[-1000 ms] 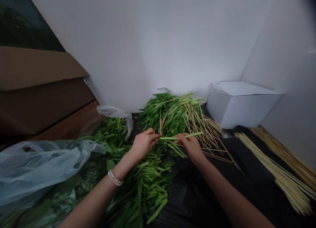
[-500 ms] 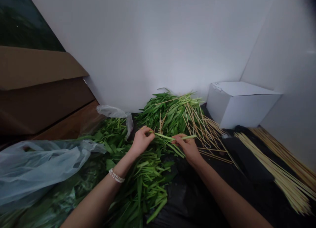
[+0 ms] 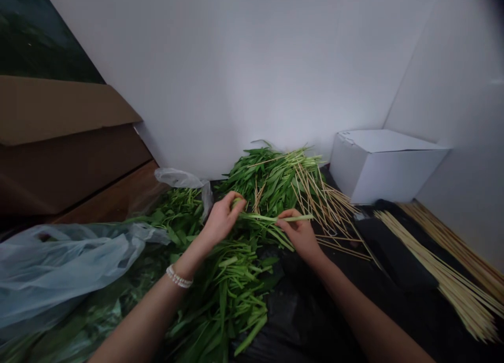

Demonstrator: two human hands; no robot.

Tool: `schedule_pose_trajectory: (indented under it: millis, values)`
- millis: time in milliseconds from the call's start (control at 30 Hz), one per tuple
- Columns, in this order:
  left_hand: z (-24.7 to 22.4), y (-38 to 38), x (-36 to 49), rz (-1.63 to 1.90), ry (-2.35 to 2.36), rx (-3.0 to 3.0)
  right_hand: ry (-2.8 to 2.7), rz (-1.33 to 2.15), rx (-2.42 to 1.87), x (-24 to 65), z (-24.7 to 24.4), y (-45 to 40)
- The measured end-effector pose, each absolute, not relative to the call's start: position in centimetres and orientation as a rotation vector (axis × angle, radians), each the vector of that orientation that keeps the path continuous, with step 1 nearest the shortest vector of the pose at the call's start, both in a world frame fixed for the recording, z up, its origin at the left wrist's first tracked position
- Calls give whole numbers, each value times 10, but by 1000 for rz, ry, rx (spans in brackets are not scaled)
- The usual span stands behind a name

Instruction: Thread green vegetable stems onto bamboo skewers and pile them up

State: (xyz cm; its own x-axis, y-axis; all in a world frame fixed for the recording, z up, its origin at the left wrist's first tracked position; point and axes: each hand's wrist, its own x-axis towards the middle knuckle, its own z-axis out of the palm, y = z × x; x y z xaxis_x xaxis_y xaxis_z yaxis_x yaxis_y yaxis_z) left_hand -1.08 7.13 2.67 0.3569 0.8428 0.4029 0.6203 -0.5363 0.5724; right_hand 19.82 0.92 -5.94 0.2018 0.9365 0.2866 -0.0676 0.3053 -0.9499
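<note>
My right hand (image 3: 297, 232) pinches a pale green water spinach stem (image 3: 262, 216), which lies nearly level and sticks out past the fingers to the right. Near its left end is my left hand (image 3: 225, 216), closed, thumb and forefinger together around a small green bit that I cannot make out clearly. Below the hands spreads a heap of cut leafy stalks (image 3: 240, 279). Just beyond them rises a second pile of water spinach (image 3: 268, 179), with thin wooden sticks (image 3: 311, 192) lying over its right side.
Clear plastic bags (image 3: 74, 263) with more greens lie at the left, before an open cardboard box (image 3: 63, 153). A white box (image 3: 388, 166) stands against the wall at the right. Bundles of thin sticks (image 3: 444, 274) and a dark flat object (image 3: 394, 253) rest on black plastic sheeting (image 3: 295, 310).
My left hand has shifted slightly left and up, away from the right hand. The right hand stays almost in place with the stem.
</note>
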Motion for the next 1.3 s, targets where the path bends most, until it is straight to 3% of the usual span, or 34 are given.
schedule_pose_trajectory:
  millis: [233, 500, 733, 967, 1133, 1300]
  values:
    - [0, 63, 5, 501, 1060, 2878, -1208, 873, -1000, 197, -53, 4]
    - [0, 60, 4, 446, 1218, 2950, -891, 1039, -932, 204, -55, 11]
    - [9, 83, -8, 1205, 1329, 2005, -737, 1118, -870, 205, -61, 14]
    - [43, 104, -57, 1532, 1126, 1598, -665, 1163, -815, 210, -61, 16]
    - [47, 79, -34, 1382, 1105, 1799, -817, 1114, -868, 202, -62, 12]
    - [27, 53, 8, 904, 1016, 2600, -982, 1061, -938, 200, -57, 7]
